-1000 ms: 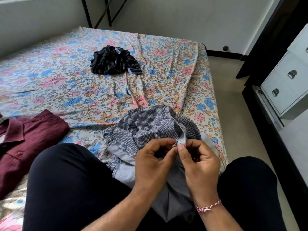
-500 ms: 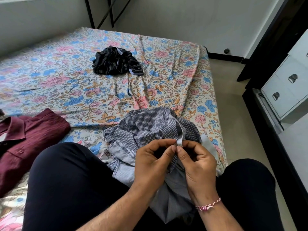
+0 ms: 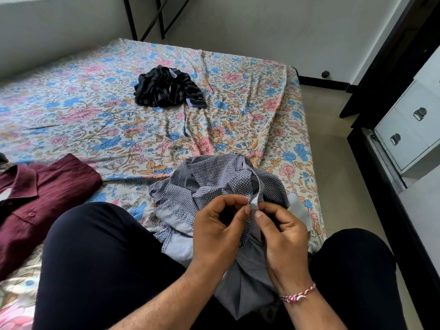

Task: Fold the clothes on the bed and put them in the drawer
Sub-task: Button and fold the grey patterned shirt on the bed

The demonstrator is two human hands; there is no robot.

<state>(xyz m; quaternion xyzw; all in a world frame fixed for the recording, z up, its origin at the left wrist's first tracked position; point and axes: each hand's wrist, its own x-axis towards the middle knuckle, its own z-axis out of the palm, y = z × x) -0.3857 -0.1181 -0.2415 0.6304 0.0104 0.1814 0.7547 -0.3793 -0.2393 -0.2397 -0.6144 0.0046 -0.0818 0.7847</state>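
Observation:
A crumpled blue-grey checked shirt (image 3: 204,184) lies between my knees on the bed (image 3: 95,120) with its floral sheet. My left hand (image 3: 216,232) and my right hand (image 3: 281,239) meet over the shirt, and both pinch the edge of its front strip between thumb and fingertips. A maroon shirt (image 3: 40,201) lies folded at the left beside my leg. A dark striped garment (image 3: 166,90) sits bunched in the middle of the bed, farther off. White drawers (image 3: 409,132) with metal handles stand at the right, across a strip of floor.
My dark-trousered legs (image 3: 100,263) frame the shirt on both sides. A black frame (image 3: 381,177) runs along the right between floor and drawers. Walls close the bed off at the back and left, with black metal bars (image 3: 152,17) leaning in the corner.
Both hands stay at the shirt's front strip, with only slight finger shifts along its edge. The view has drifted a little; nothing else has moved.

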